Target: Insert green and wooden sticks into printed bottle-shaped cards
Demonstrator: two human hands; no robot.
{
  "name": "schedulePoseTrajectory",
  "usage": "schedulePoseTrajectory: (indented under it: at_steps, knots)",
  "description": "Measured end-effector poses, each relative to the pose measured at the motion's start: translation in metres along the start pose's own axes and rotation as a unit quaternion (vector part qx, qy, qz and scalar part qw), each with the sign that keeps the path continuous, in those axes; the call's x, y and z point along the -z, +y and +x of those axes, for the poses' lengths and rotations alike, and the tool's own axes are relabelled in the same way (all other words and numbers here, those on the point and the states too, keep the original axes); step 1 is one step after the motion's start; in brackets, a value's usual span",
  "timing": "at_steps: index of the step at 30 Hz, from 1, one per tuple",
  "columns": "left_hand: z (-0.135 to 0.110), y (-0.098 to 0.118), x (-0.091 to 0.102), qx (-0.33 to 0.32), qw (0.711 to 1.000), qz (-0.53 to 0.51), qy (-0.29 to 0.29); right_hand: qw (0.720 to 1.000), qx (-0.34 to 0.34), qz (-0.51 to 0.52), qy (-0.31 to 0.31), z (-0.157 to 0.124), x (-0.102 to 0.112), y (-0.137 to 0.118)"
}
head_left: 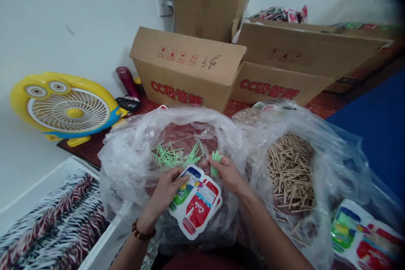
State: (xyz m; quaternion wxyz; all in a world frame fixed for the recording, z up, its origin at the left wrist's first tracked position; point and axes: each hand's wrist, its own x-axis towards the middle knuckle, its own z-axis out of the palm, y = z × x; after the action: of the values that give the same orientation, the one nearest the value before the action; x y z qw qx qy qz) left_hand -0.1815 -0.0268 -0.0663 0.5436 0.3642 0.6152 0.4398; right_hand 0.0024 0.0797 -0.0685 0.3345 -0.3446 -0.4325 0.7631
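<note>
My left hand (169, 187) is closed on a printed candy pouch (200, 202), its thumb over the upper edge; the pouch shows a red Cola bottle and a green Sprite-like bottle. Another pouch edge peeks out behind it. In my right hand (229, 173) a small bundle of light green candy sticks (215, 162) stands upright between the fingers, just above the pouch. Beyond both hands lies an open clear plastic bag (126, 156) with loose green sticks (169, 154) inside. To the right, a second clear bag (335, 152) holds many brown sticks (291, 164).
More printed pouches (363, 236) lie at the lower right. A white box (79, 164) of packed striped pouches stands at lower left. Behind are a yellow fan (72, 107), a dark red flask (126, 80), a phone (128, 103) and cardboard boxes (186, 67) with red lettering.
</note>
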Motion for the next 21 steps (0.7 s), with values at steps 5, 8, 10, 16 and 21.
schedulePoseTrajectory:
  at_steps: [5, 8, 10, 16, 21]
  knots:
    - [0.007, -0.002, -0.007, -0.002, 0.998, 0.058, -0.006, 0.963, 0.088, -0.253, -0.035, -0.014, 0.001, -0.002]
    - [0.009, 0.001, -0.013, 0.005, 0.996, 0.084, -0.022, 0.922, 0.143, -0.356, -0.052, -0.018, 0.001, -0.002]
    - [0.009, 0.002, -0.016, -0.006, 0.993, 0.111, -0.033, 0.903, 0.165, -0.391, -0.066, -0.019, 0.002, 0.000]
    - [0.002, -0.002, -0.019, -0.042, 0.978, 0.201, -0.032, 0.897, 0.162, -0.400, -0.097, -0.022, 0.006, 0.016]
    - [-0.001, -0.003, -0.019, -0.041, 0.973, 0.221, -0.050, 0.903, 0.148, -0.392, -0.100, -0.024, 0.009, 0.023]
